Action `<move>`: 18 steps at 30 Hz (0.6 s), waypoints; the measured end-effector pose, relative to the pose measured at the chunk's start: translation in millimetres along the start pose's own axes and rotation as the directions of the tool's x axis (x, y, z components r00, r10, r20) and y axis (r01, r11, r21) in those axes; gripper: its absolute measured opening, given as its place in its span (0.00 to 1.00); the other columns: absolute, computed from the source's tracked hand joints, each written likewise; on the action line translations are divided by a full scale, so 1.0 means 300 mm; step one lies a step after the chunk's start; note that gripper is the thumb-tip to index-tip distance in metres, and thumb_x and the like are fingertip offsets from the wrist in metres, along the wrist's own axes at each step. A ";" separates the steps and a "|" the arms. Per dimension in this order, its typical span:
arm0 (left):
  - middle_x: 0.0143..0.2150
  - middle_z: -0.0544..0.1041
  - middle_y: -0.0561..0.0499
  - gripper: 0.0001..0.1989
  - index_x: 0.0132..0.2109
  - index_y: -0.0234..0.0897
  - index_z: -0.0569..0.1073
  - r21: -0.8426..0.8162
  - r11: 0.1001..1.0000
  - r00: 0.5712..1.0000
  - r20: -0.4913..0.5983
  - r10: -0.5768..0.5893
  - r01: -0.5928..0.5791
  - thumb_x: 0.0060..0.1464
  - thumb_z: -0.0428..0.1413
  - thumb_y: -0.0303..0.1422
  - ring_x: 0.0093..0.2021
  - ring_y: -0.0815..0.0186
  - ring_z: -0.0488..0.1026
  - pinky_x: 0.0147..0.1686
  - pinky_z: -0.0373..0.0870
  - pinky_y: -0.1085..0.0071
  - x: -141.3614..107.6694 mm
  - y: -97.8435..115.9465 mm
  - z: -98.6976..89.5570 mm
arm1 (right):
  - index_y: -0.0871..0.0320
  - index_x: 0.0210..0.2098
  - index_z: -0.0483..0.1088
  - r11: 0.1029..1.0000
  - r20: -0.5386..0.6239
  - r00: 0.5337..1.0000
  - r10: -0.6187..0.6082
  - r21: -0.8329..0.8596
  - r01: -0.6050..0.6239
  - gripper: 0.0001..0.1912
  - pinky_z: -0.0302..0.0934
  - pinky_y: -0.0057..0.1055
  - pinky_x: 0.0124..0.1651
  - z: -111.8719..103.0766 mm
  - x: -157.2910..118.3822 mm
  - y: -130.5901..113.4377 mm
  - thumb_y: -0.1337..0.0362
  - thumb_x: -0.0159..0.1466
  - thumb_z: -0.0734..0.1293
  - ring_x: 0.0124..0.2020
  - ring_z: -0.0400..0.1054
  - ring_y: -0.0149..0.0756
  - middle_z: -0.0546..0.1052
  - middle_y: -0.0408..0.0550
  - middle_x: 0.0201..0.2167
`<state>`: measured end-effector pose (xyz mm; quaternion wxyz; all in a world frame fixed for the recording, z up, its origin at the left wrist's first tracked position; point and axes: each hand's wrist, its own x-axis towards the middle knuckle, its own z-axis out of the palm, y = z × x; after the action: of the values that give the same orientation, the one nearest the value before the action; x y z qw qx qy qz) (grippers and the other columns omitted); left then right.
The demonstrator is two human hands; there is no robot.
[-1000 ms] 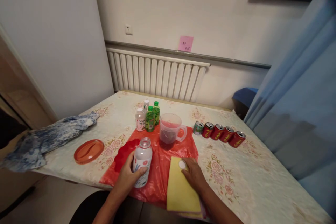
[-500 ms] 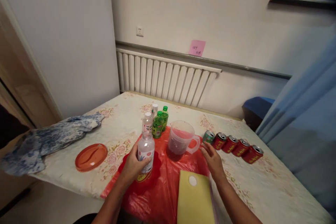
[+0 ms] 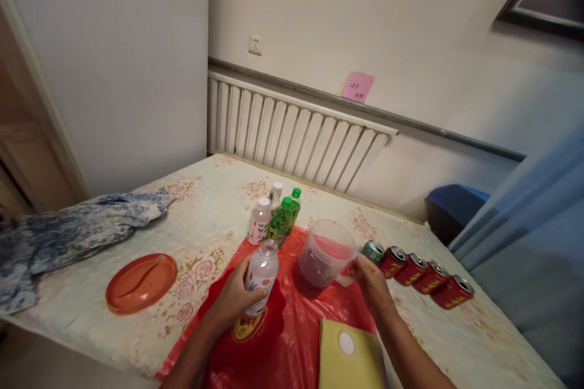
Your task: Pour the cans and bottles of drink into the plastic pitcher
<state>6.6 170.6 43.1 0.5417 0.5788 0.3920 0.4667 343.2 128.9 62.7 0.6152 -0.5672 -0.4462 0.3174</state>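
across the flowered tabletop [image 3: 210, 188], near side, left fingers [image 3: 241, 270] clasp an uncapped bottle [image 3: 263, 268]; right fingers [image 3: 365, 267] hold a pitcher [image 3: 317, 261] by its handle [image 3: 345, 280].

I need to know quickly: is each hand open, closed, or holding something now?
Left hand: closed around the uncapped clear bottle.
Right hand: closed on the handle of the translucent pitcher.

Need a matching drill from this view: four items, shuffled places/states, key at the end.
Items:
1. uncapped bottle
2. plastic pitcher
3. white cap
4. orange lid

Places/states:
A. lying on the folded yellow cloth
B. has the right hand at its handle
C. lying on the flowered tablecloth
D. gripped by the left hand

Pairs: 1-D, 2-B, 3-A, 4-C
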 end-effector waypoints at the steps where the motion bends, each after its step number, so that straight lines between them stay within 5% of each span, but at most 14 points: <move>1: 0.52 0.79 0.50 0.29 0.52 0.45 0.71 0.001 1.000 1.000 0.022 -0.004 0.004 0.39 0.63 0.30 0.53 0.51 0.75 0.51 0.71 0.63 0.004 0.001 -0.004 | 0.56 0.22 0.68 1.000 0.008 1.000 0.005 0.022 -0.006 0.23 0.61 0.31 0.31 0.012 0.005 -0.006 0.42 0.57 0.67 0.24 0.63 0.35 0.70 0.42 0.19; 7: 0.53 0.78 0.48 0.34 0.55 0.41 0.69 -0.068 0.998 0.996 0.089 -0.011 0.017 0.38 0.65 0.34 0.52 0.52 0.75 0.49 0.72 0.65 0.031 -0.010 -0.032 | 0.54 0.19 0.58 0.998 -0.033 0.999 -0.002 0.063 0.004 0.22 0.55 0.29 0.26 0.056 0.024 -0.035 0.46 0.55 0.68 0.20 0.53 0.29 0.57 0.35 0.16; 18: 0.47 0.80 0.51 0.31 0.54 0.42 0.71 0.013 1.000 0.986 0.169 0.018 -0.021 0.38 0.62 0.29 0.47 0.55 0.76 0.46 0.71 0.67 0.014 -0.005 -0.046 | 0.55 0.18 0.61 0.998 -0.100 0.993 -0.058 -0.026 0.056 0.19 0.52 0.29 0.26 0.029 0.030 -0.155 0.50 0.54 0.69 0.20 0.54 0.29 0.61 0.37 0.16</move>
<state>-5.7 178.4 41.8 0.5642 0.6239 0.3424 0.4185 333.5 133.4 109.6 0.6390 -0.5767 -0.4342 0.2656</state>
